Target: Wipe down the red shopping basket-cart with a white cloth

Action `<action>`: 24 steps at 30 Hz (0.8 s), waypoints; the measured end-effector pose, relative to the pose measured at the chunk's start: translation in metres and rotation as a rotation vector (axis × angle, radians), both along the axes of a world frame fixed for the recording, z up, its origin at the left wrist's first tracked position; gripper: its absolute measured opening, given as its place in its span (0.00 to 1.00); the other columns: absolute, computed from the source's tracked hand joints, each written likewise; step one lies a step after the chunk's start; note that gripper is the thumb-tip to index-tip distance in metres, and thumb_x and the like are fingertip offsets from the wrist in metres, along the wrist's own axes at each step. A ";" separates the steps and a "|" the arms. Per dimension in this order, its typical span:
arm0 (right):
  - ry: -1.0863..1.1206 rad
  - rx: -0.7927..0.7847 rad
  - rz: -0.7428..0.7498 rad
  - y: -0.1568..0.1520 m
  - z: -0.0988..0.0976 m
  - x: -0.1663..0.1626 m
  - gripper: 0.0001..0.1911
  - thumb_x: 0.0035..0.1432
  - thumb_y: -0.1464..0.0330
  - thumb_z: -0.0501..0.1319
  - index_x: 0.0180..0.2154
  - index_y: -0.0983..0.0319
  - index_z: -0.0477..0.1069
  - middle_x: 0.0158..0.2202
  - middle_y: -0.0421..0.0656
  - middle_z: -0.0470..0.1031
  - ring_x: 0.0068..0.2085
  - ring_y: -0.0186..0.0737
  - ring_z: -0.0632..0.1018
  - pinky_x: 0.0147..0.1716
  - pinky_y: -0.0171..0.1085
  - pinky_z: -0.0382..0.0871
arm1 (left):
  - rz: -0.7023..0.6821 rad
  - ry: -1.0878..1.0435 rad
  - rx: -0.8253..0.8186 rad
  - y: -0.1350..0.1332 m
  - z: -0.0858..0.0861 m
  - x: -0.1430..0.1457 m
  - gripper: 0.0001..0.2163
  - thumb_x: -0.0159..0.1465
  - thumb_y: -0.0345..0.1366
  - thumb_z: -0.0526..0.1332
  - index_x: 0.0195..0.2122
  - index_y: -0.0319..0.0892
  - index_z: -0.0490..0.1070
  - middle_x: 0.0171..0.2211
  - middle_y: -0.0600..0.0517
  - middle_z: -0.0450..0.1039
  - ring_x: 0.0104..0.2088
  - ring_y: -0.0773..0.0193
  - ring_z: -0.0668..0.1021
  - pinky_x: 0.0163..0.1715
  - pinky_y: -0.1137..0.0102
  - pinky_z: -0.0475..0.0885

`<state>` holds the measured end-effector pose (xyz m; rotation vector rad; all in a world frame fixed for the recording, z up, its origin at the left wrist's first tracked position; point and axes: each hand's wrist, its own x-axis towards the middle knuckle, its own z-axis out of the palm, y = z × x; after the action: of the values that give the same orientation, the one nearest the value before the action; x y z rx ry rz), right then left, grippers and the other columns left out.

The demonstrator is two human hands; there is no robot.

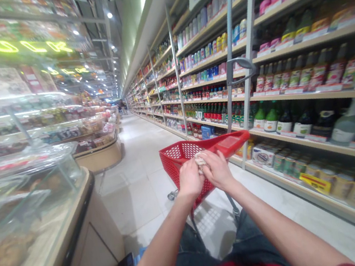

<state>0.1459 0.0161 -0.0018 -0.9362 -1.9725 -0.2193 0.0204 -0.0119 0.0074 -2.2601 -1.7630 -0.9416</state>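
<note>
Ahead of my body stands a red shopping cart (171,160) with a perforated plastic basket and grey legs on casters. My left hand (190,177) and my right hand (217,169) meet over its near side, fingers curled in. Between them shows a small crumpled whitish wad (199,160), like a tissue or cloth, gripped from both sides. Both hands hide part of the basket's near rim, so I cannot tell whether they also touch the cart. A red panel (229,143) on the cart reaches out to the right of my right hand.
Shelves of bottles (285,123) and cans run along the right, with a grey post (228,41) before them. A glass-topped food counter (86,181) lines the left, and a curved display stand (99,158) is beyond it. Pale tiled floor (142,157) runs between; distant people are small.
</note>
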 end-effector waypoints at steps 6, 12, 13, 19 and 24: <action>0.164 0.007 -0.191 0.013 -0.007 0.029 0.20 0.56 0.71 0.46 0.49 0.62 0.65 0.49 0.49 0.71 0.52 0.44 0.69 0.54 0.54 0.53 | 0.021 -0.048 -0.043 0.002 -0.006 -0.006 0.23 0.58 0.49 0.56 0.52 0.42 0.61 0.54 0.46 0.65 0.54 0.57 0.66 0.53 0.59 0.59; 0.178 0.002 -0.210 0.018 -0.007 0.033 0.20 0.55 0.71 0.45 0.48 0.62 0.65 0.48 0.48 0.71 0.51 0.43 0.69 0.53 0.51 0.55 | 0.043 0.030 -0.016 0.002 -0.008 0.006 0.23 0.59 0.52 0.53 0.50 0.42 0.63 0.50 0.46 0.69 0.52 0.56 0.68 0.56 0.53 0.52; 0.170 0.000 -0.210 0.019 -0.006 0.034 0.20 0.55 0.71 0.45 0.48 0.61 0.66 0.48 0.48 0.71 0.51 0.43 0.69 0.52 0.51 0.55 | 0.060 0.042 -0.002 0.001 -0.008 0.009 0.24 0.59 0.52 0.53 0.50 0.41 0.63 0.49 0.45 0.69 0.51 0.55 0.68 0.56 0.52 0.50; 0.167 0.072 -0.222 0.027 -0.010 0.052 0.20 0.53 0.69 0.45 0.45 0.62 0.68 0.45 0.49 0.73 0.47 0.45 0.72 0.47 0.46 0.61 | 0.130 0.070 -0.038 -0.004 -0.008 0.032 0.27 0.58 0.56 0.51 0.49 0.39 0.63 0.48 0.43 0.68 0.50 0.54 0.68 0.56 0.52 0.50; 0.163 0.116 -0.283 0.048 -0.019 0.083 0.22 0.48 0.69 0.47 0.43 0.66 0.70 0.40 0.53 0.75 0.40 0.47 0.74 0.38 0.41 0.64 | 0.115 0.079 0.034 -0.003 -0.014 0.047 0.27 0.59 0.56 0.49 0.49 0.39 0.63 0.45 0.44 0.69 0.46 0.54 0.68 0.52 0.55 0.56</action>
<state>0.2290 0.0646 -0.0213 -1.1194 -1.6575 -0.4011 0.0675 -0.0154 -0.0061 -2.1190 -1.8073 -0.8426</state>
